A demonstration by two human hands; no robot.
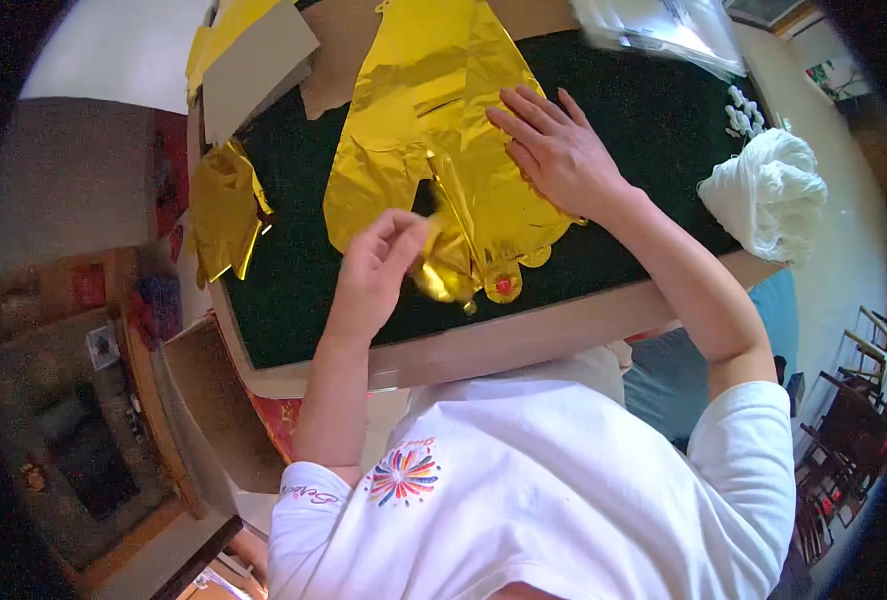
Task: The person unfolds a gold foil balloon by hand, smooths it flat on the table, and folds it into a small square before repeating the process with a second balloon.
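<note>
A large, flat sheet of gold foil (418,115), shaped like an uninflated foil balloon, lies on the dark green table top. My right hand (561,150) rests on its right side with fingers spread, pressing it flat. Near the bottom edge, my left hand (378,262) has thumb and fingers pinched at a crumpled gold flap (447,268), which is blurred by motion. Just right of this flap, a round gold tab (503,283) with a red spot sticks out over the green surface.
Another gold foil piece (228,210) hangs over the table's left edge. Grey card (258,70) sits at the back left, clear plastic bags (663,30) at the back right. A bundle of white string (766,190) lies at the right edge, beside small white pieces (742,112).
</note>
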